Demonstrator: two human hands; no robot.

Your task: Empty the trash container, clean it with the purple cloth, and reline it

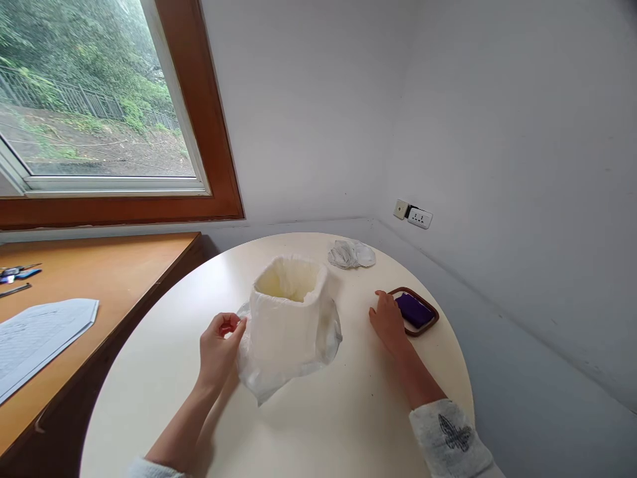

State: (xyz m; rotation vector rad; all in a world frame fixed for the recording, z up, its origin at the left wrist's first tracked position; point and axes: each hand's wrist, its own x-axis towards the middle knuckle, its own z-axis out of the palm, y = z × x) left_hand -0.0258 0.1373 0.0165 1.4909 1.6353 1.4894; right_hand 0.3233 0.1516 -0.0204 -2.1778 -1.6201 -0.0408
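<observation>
A small white bin (288, 312) lined with a white plastic bag stands in the middle of the round cream table (323, 425). My left hand (219, 348) is beside its left wall, fingers curled in a pinch on the loose edge of the bag. My right hand (387, 322) rests on the table to the right, fingers closed and touching the near rim of a brown tray (432, 312) that holds a purple object (414, 309). A crumpled white plastic bag (351, 253) lies at the far edge of the table.
A wooden desk (114, 279) adjoins the table on the left, with papers (37, 335) and pens (17, 272) on it. A window is above it. Grey walls meet behind the table, with a wall socket (419, 217) at the right.
</observation>
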